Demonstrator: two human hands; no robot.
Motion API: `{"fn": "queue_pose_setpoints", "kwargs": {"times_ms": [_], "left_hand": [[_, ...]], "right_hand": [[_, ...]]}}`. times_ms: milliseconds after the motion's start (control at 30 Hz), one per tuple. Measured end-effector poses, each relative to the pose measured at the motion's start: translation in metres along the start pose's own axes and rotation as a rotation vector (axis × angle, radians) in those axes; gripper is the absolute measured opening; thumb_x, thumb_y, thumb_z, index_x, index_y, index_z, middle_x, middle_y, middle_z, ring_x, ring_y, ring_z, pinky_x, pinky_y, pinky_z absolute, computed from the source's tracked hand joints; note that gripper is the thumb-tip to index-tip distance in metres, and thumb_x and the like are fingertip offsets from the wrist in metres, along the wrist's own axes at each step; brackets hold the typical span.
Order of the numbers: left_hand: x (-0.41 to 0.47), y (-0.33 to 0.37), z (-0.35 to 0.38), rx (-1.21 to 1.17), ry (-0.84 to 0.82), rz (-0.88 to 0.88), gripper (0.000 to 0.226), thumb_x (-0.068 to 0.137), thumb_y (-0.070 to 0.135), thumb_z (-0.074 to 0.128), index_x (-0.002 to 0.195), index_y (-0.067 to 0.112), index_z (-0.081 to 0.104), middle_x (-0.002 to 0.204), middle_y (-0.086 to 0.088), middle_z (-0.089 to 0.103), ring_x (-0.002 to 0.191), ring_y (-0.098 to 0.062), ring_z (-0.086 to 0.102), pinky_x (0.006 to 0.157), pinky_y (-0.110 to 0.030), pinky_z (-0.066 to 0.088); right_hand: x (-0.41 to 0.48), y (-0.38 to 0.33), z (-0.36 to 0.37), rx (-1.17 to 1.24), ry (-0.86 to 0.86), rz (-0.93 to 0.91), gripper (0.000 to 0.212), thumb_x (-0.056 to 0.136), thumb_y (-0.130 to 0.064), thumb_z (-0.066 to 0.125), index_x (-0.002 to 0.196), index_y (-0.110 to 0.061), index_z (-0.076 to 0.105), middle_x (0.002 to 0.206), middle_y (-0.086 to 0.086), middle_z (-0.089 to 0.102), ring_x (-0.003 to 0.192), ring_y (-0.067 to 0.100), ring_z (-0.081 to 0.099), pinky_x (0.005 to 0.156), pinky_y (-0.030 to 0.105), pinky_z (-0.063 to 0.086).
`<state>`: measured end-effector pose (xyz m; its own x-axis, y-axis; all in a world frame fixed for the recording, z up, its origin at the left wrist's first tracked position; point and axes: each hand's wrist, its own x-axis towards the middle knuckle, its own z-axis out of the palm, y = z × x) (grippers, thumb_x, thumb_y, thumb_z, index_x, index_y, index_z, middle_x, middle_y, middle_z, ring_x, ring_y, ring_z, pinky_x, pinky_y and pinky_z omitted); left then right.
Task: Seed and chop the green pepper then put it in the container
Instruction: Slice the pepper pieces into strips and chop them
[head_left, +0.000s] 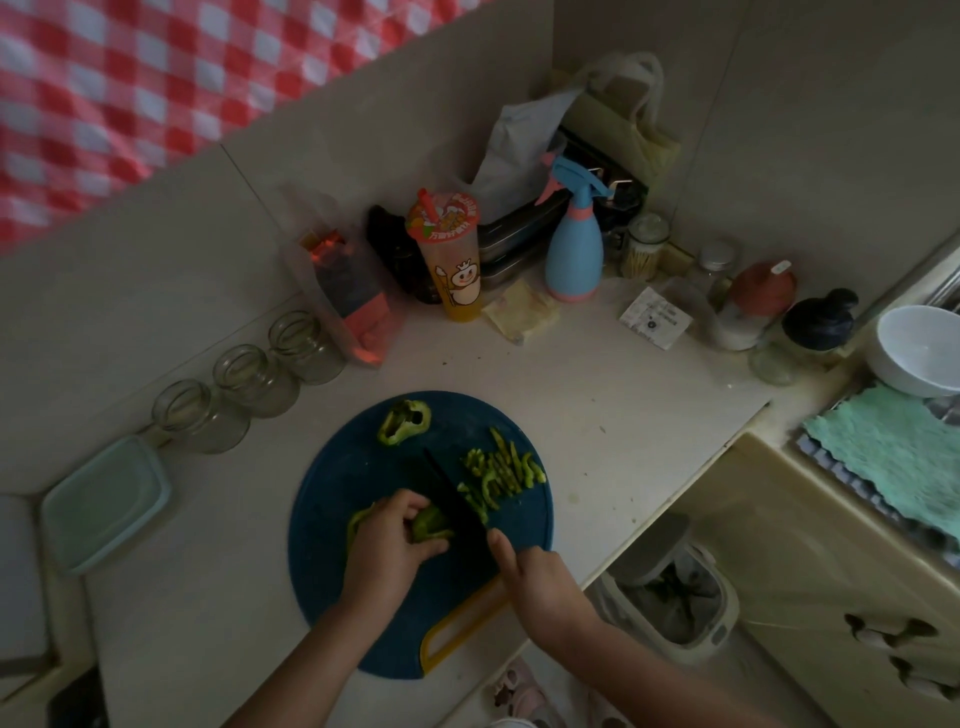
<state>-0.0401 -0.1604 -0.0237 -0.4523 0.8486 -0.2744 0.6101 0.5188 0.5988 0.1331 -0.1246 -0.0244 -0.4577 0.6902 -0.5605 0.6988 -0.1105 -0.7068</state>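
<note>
On the round blue cutting board (358, 467), my left hand (397, 540) holds down a piece of green pepper (430, 524) with curled fingers. My right hand (535, 571) grips a dark knife (452, 493), its blade lying just right of the held piece. Several cut green strips (501, 470) lie to the right of the blade. Another pepper piece (404, 422) sits at the board's far side. A pale green lidded container (104, 501) stands on the counter to the left of the board.
Three glass jars (244, 382) line the wall at left. A drink cup (452, 260), spray bottle (574, 249) and other bottles crowd the back corner. A white bowl (919, 348) and green cloth (888, 457) are at right. A bin (670, 592) stands below the counter edge.
</note>
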Motion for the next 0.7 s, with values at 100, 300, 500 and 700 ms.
{"fn": "queue_pose_setpoints", "kwargs": {"times_ms": [100,300,500,700], "left_hand": [[0.001,0.000,0.001,-0.021,0.008,-0.029,0.044,0.060,0.016,0.087,0.095,0.015,0.061,0.092,-0.002,0.064,0.081,-0.014,0.064,0.075,-0.032,0.055],[0.001,-0.002,0.001,-0.021,0.010,-0.037,0.040,0.059,0.015,0.087,0.086,0.018,0.057,0.086,-0.001,0.065,0.079,-0.014,0.064,0.073,-0.031,0.054],[0.004,-0.001,0.000,0.024,-0.003,-0.049,0.042,0.062,0.018,0.086,0.097,0.008,0.063,0.090,-0.002,0.066,0.081,-0.015,0.062,0.075,-0.025,0.050],[0.007,-0.001,-0.002,0.072,-0.018,-0.027,0.043,0.064,0.019,0.085,0.099,0.008,0.064,0.094,-0.003,0.066,0.080,-0.013,0.061,0.071,-0.019,0.047]], "right_hand": [[-0.004,0.001,-0.001,0.026,0.014,-0.009,0.058,0.098,-0.052,0.029,0.054,-0.013,0.031,0.051,0.000,0.034,0.045,0.010,0.036,0.062,0.028,0.033],[-0.010,0.005,0.001,-0.044,-0.022,-0.083,0.061,0.096,-0.056,0.027,0.053,-0.013,0.030,0.050,0.001,0.033,0.045,0.013,0.034,0.062,0.032,0.034],[-0.012,0.007,0.005,-0.085,-0.018,-0.112,0.058,0.095,-0.058,0.024,0.056,-0.017,0.034,0.055,0.000,0.038,0.051,0.014,0.038,0.068,0.037,0.038],[-0.012,0.006,0.010,-0.072,-0.022,-0.092,0.058,0.094,-0.061,0.024,0.058,-0.017,0.037,0.057,0.000,0.041,0.054,0.013,0.041,0.067,0.035,0.037]]}}
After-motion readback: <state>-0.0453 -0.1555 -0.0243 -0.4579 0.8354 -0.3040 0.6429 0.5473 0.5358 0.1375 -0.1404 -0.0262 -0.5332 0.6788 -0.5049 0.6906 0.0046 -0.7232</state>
